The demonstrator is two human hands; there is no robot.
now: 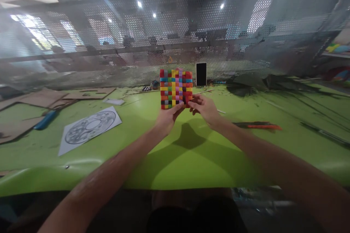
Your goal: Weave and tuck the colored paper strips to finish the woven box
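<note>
Stretching far behind the multicoloured woven square, a perforated screen spans the view. Beneath the square is a table with a bright green cover; the square is held up above it, upright, its woven face towards the camera. Brown cardboard pieces lie well to the square's left, and dark, leaf-like pieces lie to its right and farther back. A white sheet printed with a ring-shaped pattern lies left of the square and nearer the camera.

The left hand grips the square's bottom edge, thumb across the front; its other fingers are mostly hidden. The right hand pinches the square's lower right corner between thumb and bent fingers.

A long black-and-orange item lies right of the square, nearer the camera. A blue object lies left of it, beyond the sheet. A dark-faced, pale-edged panel stands upright just right of the square and behind it. A small white slip lies to its left.
</note>
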